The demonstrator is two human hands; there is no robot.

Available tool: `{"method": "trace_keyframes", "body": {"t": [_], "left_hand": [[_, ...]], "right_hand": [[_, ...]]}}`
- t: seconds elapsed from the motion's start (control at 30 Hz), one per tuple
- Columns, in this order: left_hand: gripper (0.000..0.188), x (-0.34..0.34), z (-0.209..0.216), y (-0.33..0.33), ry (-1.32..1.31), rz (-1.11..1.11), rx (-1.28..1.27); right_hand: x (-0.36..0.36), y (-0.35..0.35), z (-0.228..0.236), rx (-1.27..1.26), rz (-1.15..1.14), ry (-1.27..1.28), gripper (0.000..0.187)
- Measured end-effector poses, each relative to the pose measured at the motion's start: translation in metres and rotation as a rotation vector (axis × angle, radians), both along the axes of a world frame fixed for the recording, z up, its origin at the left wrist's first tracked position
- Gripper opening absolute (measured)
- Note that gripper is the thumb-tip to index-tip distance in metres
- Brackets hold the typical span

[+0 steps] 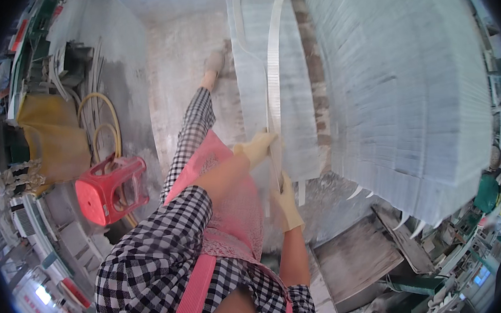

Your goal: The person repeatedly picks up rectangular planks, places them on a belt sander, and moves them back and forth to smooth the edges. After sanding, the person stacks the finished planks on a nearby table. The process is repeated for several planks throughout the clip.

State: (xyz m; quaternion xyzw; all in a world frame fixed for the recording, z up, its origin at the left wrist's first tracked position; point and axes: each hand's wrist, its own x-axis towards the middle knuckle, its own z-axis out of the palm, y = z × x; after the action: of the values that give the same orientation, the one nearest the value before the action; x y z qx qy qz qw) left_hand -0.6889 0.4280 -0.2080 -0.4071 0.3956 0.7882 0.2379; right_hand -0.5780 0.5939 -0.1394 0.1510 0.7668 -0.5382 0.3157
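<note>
A long white ribbed strip (274,58) runs from the far edge toward me down the middle of the view. In a pale yellow glove, my left hand (256,147) is closed around its near part. Closer to my body, my right hand (285,206), gloved alike, is closed on the same strip near its lower end; its fingertips are partly hidden. Under the strip lies a flat pale grey-blue sheet (301,113). A second, thinner white strip (238,17) curves across the sheet's far left part.
On the right stands a large stack of pale sheets (407,104), white strap ends poking out below. A red plastic stool (95,196) lies tipped at left, beside a yellow hose (113,110) and a yellow-brown cover (58,138). Boards (357,262) lie at lower right.
</note>
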Motion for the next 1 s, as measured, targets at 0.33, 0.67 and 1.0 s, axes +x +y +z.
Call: {"method": "trace_keyframes", "body": {"t": [0.33,0.67,1.0], "left_hand": [[0.048,-0.042,-0.050,-0.042,-0.040,-0.023,-0.077],[0.046,-0.130,-0.025,-0.065,0.112,0.150,-0.057],[0.033,-0.189,-0.058,-0.098,0.248,-0.073,-0.228]], "right_hand": [[0.067,0.038,-0.027,-0.262,-0.229,-0.452,0.073],[0.048,0.045,-0.006,-0.135,-0.304,-0.553,0.055],[0.017,0.077,-0.045,-0.108,-0.423,-0.448,0.062]]}}
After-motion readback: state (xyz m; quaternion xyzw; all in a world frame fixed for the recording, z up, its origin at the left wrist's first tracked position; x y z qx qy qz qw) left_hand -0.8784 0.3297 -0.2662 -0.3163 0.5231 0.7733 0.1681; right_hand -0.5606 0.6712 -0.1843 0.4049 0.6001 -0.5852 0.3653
